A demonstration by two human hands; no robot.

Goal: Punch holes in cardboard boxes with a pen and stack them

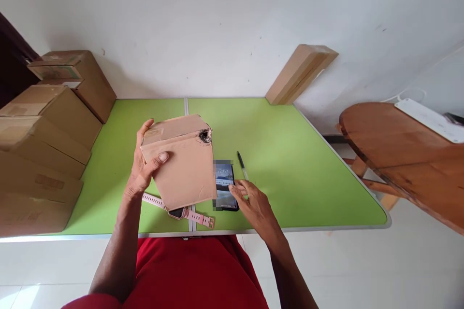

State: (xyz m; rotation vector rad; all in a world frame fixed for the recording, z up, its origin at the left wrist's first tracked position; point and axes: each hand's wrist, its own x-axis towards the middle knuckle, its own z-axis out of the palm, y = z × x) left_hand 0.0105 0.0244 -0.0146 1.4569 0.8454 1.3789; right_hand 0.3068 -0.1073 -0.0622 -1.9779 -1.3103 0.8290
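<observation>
My left hand (143, 161) is closed on the left side of a small cardboard box (183, 169), its thumb across the near face. The box is tilted, and its upper right corner has a torn, blackened hole. Right of it is a smartphone (224, 188) with its screen lit, partly blurred out. My right hand (253, 203) grips the phone's right edge, thumb on the screen side. A pink-strapped smartwatch (195, 217) lies below the box, which covers part of it. Just beyond my right hand lies a black and white pen (241, 161).
Several cardboard boxes (39, 178) stand along the left of the green table (290, 169). A long box (302, 75) leans on the wall at the back right. To the right is a brown wooden table (406, 149) with a white power strip (431, 118).
</observation>
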